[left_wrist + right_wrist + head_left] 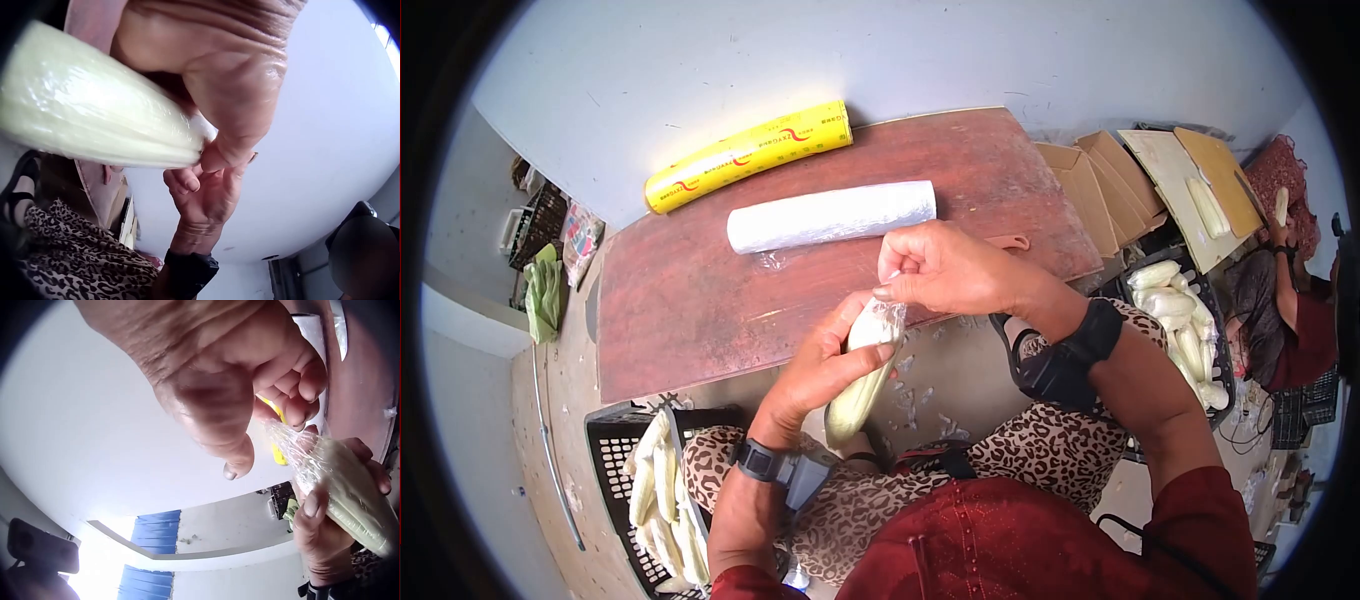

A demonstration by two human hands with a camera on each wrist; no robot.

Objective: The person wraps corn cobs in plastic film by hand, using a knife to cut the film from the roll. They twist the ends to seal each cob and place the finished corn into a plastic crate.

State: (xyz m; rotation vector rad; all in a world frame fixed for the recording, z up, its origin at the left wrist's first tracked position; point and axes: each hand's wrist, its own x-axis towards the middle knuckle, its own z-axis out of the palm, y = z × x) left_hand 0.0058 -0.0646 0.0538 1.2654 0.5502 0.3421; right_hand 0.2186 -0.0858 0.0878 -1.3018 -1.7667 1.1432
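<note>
A long, pale green vegetable with lengthwise ridges (pixel 855 400), wrapped in clear plastic film, is held tilted over the lap. My left hand (pixel 825 362) grips it near its upper end, thumb across the front. Loose film (pixel 290 447) gathers beyond that end. At this film are the curled fingers of my right hand (pixel 945 268), which pinches it just above the vegetable. In the left wrist view the wrapped vegetable (pixel 94 103) shows shiny, tight film along its side. The right hand (pixel 209 194) appears there close behind its narrow end.
On the reddish table (pixel 700 325) lie a white film roll (pixel 830 216) and a yellow printed roll (pixel 750 155). Black crates with pale vegetables stand at left (pixel 612 440) and right (pixel 1222 340). Cardboard (pixel 1100 190) leans beside the table. Another person (pixel 1300 330) sits far right.
</note>
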